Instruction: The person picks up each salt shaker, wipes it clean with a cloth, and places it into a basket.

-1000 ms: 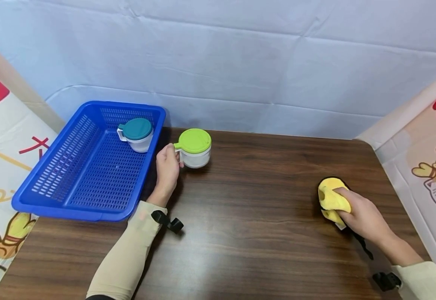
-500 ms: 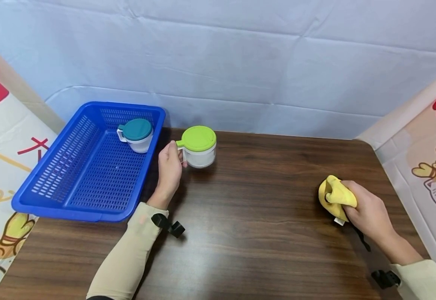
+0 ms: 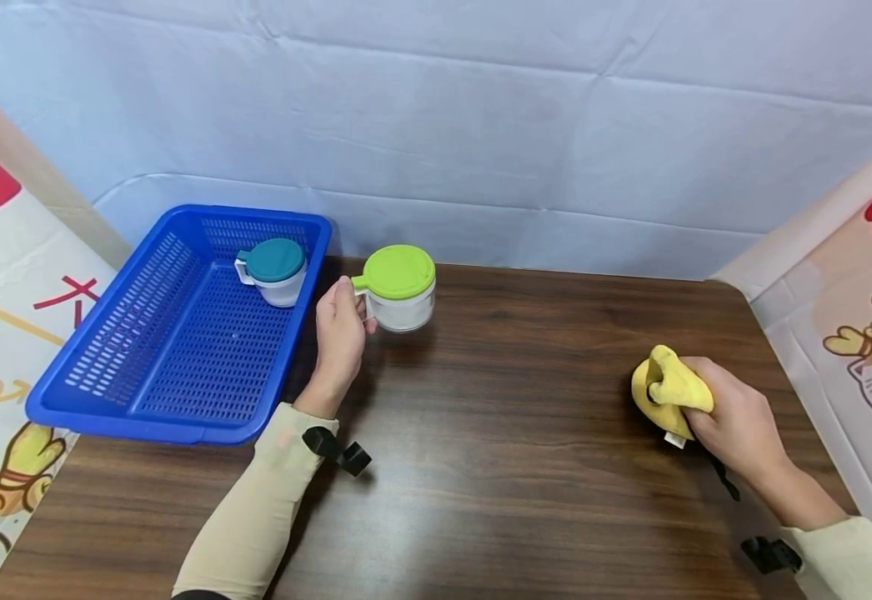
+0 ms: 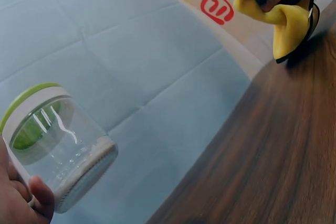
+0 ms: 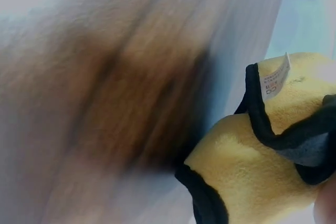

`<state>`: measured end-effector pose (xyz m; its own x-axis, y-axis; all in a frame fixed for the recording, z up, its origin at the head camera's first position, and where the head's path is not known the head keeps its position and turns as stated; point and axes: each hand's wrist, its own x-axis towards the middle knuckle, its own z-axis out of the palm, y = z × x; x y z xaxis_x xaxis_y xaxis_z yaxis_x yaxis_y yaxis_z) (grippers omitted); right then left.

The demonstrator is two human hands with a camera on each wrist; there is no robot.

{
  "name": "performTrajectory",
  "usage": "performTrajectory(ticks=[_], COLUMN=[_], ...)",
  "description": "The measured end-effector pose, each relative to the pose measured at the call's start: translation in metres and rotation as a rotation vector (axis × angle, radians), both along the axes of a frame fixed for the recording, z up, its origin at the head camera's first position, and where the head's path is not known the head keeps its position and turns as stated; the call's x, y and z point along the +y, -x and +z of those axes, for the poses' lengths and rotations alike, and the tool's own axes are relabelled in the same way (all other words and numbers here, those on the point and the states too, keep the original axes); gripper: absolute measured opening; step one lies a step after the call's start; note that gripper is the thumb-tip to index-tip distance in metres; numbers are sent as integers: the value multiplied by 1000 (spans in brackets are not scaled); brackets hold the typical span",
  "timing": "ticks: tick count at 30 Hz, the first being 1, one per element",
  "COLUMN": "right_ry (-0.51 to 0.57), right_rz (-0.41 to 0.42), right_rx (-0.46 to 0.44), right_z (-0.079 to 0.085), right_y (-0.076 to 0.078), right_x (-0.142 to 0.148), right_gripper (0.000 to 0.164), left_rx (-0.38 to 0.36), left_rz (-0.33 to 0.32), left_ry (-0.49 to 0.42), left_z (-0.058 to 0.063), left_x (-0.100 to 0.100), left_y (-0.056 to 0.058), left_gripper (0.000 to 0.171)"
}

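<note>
Person at dark wood table (image 3: 518, 475), both hands busy.

L hand (image 3: 340, 327), L of ctr in head view: fingers curled round the handle of a green-lidded jar (image 3: 400, 293). Lid on, jar approx. upright; looks raised off tabletop, w/ shadow under it. L wrist view: clear wall, base seemingly apart from wood, pale backdrop (image 4: 173, 72) behind.

R hand (image 3: 736, 421), mid-R of frame: holds a yellow cloth (image 3: 679, 390) bunched betw. thumb & fingers. Black edging, small white tag. Cloth well apart from jar. Can't tell if its lower edge touches the wood.

Blue basket (image 3: 128, 425), L side of frame: teal-lidded jar (image 3: 274, 261) standing inside, upper R corner, handle to L, neither hand on it.

Step in hand, my guess: green jar picked up by its handle, cloth at the ready; prob. a wipe-&-put-away job, approx. halfway if the teal one's done. Next move prob. calls for bringing jar & cloth together nr. table ctr: firm hold on handle, jar kept level, cloth opened enough to cover the wall. Risk: jar swinging on a one-sided grip.
</note>
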<state>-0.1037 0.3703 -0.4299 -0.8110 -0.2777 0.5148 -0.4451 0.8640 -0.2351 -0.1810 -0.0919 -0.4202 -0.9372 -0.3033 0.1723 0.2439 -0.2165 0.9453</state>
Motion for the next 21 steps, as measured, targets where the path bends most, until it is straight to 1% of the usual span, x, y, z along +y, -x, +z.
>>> performTrajectory(ticks=[3, 9, 12, 17, 21], right_ry=[13, 32, 44, 61, 70], right_rz=[-3, -2, 9, 46, 69], right_rx=[20, 56, 67, 88, 102], right_z=[5, 18, 24, 29, 32], right_y=[1, 2, 3, 5, 6], right_x=[-6, -21, -29, -36, -40], right_gripper=[44, 41, 42, 41, 39], left_rx=[11, 22, 11, -28, -22], left_rz=[-7, 0, 4, 12, 10], left_ry=[-3, -28, -37, -22, -14], left_z=[4, 15, 19, 23, 23], left_x=[4, 14, 17, 19, 21], left_y=[-1, -2, -2, -3, -3], left_gripper=[39, 38, 38, 38, 37])
